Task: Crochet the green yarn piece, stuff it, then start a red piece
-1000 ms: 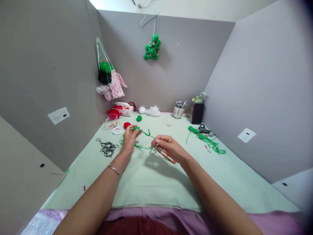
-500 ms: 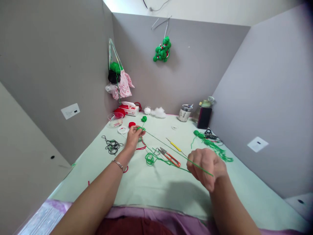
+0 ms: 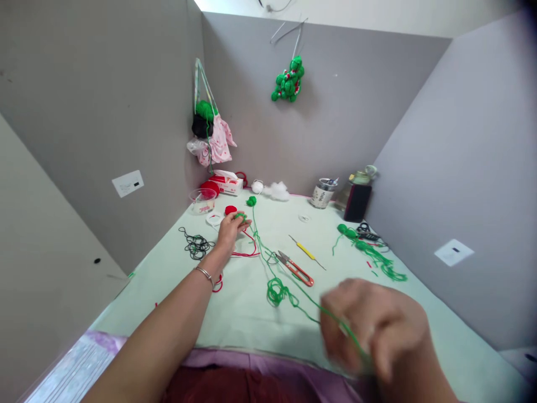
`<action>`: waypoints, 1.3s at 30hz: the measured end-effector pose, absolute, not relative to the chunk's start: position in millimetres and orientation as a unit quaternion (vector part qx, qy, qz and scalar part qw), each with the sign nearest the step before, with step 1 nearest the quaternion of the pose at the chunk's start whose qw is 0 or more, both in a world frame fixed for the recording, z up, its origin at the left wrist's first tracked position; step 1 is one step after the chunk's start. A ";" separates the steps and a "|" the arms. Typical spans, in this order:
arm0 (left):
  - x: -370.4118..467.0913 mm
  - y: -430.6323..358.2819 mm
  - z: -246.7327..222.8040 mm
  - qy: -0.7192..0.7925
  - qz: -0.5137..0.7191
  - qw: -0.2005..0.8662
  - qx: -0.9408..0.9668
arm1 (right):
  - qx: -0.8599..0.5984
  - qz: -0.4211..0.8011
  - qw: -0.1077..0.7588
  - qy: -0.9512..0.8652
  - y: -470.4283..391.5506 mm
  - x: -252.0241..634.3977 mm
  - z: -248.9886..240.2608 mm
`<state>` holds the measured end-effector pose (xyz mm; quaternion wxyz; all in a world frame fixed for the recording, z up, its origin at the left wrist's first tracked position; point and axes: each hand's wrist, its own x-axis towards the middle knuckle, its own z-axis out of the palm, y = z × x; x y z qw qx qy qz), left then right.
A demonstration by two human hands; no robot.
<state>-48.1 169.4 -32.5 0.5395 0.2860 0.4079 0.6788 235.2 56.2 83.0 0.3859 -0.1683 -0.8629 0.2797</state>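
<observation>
Across the pale bench [image 3: 245, 319], from far left down to near right, runs the long axis of a green strand [image 3: 333, 315], and both hands sit along that slant. At its far side I see the left hand [image 3: 231, 230], thumb and fingers closed narrow on a small green piece [image 3: 240, 216]. At the near end is the right hand [image 3: 373, 327], its fingers folded around the strand, which passes over them toward the thumb; blur hides the exact pinch. So the green piece lies up and to the left of the right hand, well apart, with the strand leading that way.

Between the hands, the orange snips [image 3: 296, 268] lie on much the same slant, handles toward the right hand, which looks the nearer to them. Just beyond them rests a yellow hook [image 3: 308, 252], and on the near side a loose green coil [image 3: 276, 292]. Whether the strand joins the piece itself, I cannot tell
</observation>
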 end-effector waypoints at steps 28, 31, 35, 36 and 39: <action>-29.7 28.3 7.8 0.215 0.522 0.763 0.314 | -0.321 0.509 0.565 -0.565 42.1 201.8 48.9; -25.7 21.7 9.0 0.228 0.510 0.779 0.286 | -0.275 0.524 0.604 -0.534 18.0 180.1 42.0; -23.6 15.3 8.3 0.235 0.512 0.781 0.272 | -0.270 0.512 0.620 -0.529 10.8 163.0 28.2; -23.3 14.4 7.9 0.236 0.513 0.780 0.269 | -0.271 0.514 0.618 -0.529 11.5 160.5 25.4; -22.7 12.7 7.5 0.236 0.515 0.779 0.268 | -0.273 0.523 0.608 -0.532 14.1 155.3 19.0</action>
